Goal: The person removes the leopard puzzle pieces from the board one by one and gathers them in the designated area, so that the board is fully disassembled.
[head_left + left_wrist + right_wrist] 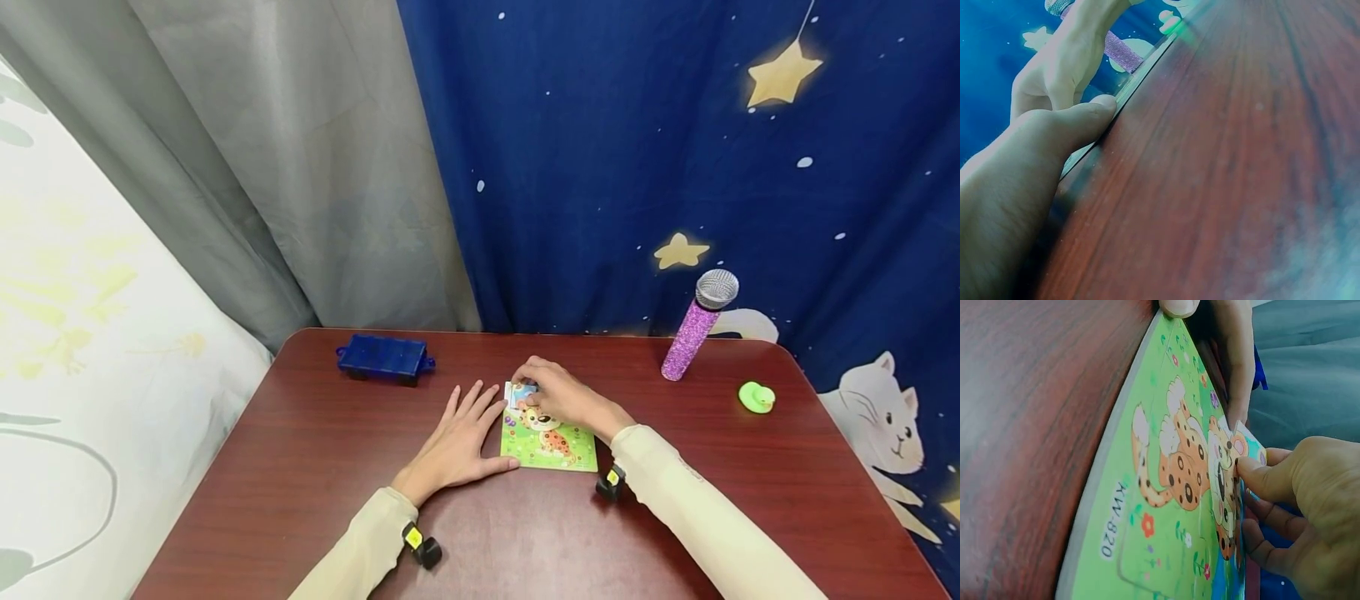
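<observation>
A jigsaw puzzle board (pixel 555 447) with a spotted cub on green lies on the table. My right hand (pixel 562 395) is over its far left part, pinching a puzzle piece (pixel 519 395) between thumb and fingers. In the right wrist view that puzzle piece (pixel 1249 441) is tilted up from the picture beside the cub's head. My left hand (pixel 459 448) rests with straight, spread fingers at the board's left side, its thumb on the near left corner. The left wrist view shows that thumb (pixel 1094 115) at the board's edge.
On the reddish-brown table (pixel 315 492), a blue toy wagon (pixel 384 357) stands at the back left. A purple glitter microphone (pixel 690 337) stands tilted at the back right, with a green rubber duck (pixel 756 397) near it. Grey and blue curtains (pixel 555 167) hang behind the table.
</observation>
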Action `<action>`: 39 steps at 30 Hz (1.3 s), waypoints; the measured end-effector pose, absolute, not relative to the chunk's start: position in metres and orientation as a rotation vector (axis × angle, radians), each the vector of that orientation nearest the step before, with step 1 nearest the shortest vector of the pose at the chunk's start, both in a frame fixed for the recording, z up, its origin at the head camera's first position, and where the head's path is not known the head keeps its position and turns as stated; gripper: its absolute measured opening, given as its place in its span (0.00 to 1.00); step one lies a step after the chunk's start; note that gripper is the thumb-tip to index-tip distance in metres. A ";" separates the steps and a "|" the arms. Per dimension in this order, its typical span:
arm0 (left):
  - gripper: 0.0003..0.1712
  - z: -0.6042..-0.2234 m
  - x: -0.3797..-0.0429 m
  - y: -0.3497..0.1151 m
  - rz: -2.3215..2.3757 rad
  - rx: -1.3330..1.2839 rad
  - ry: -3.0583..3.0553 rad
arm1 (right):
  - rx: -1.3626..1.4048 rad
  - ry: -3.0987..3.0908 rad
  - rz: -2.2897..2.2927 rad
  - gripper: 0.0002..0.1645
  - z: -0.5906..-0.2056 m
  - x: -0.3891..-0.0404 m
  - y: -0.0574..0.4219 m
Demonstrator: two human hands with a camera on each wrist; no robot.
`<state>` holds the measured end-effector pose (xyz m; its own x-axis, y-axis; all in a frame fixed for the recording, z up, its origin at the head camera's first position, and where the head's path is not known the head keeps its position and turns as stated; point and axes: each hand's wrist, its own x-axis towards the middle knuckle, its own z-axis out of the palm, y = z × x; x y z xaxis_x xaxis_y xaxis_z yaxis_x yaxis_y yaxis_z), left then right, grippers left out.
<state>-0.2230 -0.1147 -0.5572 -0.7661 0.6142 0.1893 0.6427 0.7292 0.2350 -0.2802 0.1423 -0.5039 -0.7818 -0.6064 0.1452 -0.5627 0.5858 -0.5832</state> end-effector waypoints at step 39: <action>0.61 -0.559 -0.221 -0.115 -0.452 -1.028 -2.834 | -0.724 2.753 -1.546 0.05 -0.514 -0.245 0.187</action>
